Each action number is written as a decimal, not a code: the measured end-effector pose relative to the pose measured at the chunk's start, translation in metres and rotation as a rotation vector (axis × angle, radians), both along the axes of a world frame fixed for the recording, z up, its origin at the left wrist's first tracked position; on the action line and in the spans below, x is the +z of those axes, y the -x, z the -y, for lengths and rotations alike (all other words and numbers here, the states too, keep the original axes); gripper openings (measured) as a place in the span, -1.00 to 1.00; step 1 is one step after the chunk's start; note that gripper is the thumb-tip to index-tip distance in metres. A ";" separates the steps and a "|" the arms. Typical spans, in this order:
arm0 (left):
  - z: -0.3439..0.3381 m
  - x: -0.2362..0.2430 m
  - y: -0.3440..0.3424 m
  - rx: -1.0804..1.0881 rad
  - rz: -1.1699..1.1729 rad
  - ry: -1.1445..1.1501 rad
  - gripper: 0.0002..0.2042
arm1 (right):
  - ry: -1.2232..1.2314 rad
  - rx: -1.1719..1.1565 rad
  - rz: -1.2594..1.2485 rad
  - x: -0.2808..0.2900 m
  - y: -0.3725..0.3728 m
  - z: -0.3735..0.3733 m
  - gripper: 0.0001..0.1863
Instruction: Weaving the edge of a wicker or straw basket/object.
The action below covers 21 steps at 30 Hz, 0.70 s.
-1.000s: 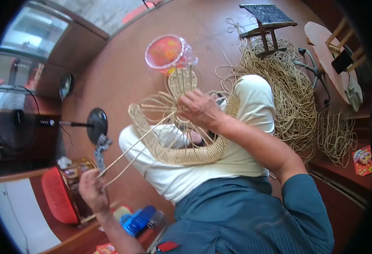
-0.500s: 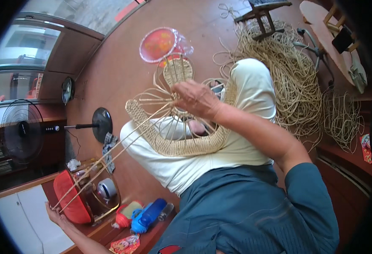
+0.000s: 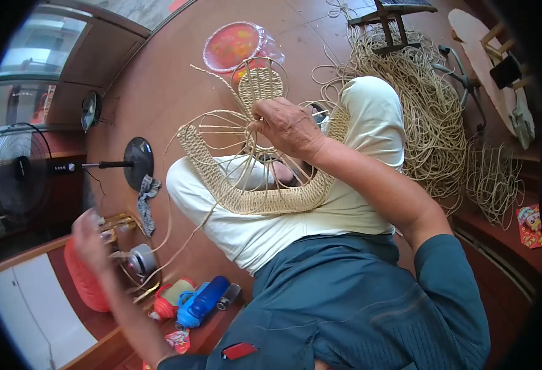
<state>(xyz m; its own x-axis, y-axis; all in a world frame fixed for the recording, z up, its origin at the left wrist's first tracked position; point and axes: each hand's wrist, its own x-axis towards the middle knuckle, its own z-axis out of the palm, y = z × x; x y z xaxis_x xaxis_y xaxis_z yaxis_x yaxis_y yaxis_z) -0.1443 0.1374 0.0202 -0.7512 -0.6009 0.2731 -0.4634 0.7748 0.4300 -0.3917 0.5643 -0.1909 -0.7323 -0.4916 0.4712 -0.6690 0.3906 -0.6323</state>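
A half-woven rattan frame [image 3: 255,191] with a curved woven band and a woven oval top rests on my lap, over white trousers [image 3: 295,222]. My right hand [image 3: 286,126] grips the frame's spokes near its middle. My left hand [image 3: 89,237], blurred, is stretched out to the lower left and pulls a long loose rattan strand [image 3: 181,246] that runs back to the frame.
A big heap of rattan cane [image 3: 425,117] lies on the red floor at the right. A standing fan [image 3: 21,169] is at the left, a red plastic basin [image 3: 231,46] beyond the frame, a blue bottle [image 3: 200,302] and small tools at the lower left.
My left hand has come back up and inward from the far lower left, the strand now slack and curved. The right hand stays on the frame.
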 end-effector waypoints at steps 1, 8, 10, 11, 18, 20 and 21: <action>-0.074 -0.023 0.022 -0.198 0.113 0.044 -0.78 | 0.011 -0.004 0.004 0.002 -0.002 0.005 -0.74; -0.252 -0.141 0.046 -0.299 0.182 -0.546 -0.74 | 0.024 0.004 0.012 0.009 -0.005 0.012 -0.77; -0.244 -0.140 0.033 -0.270 0.130 -0.456 -0.80 | 0.089 0.020 0.011 0.009 -0.003 0.008 -0.79; -0.225 -0.133 0.023 -0.276 0.123 -0.315 -0.81 | 0.097 0.010 0.031 0.009 -0.004 0.006 -0.79; -0.050 -0.064 -0.040 0.268 0.632 0.593 -0.82 | 0.068 0.010 0.002 0.006 -0.001 0.007 -0.86; -0.065 -0.062 -0.020 -0.064 0.369 0.801 -0.80 | 0.085 0.008 -0.032 0.002 -0.001 0.003 -0.90; -0.091 -0.064 0.000 -0.160 0.248 0.574 -0.77 | 0.091 0.021 -0.034 0.000 0.000 0.001 -0.89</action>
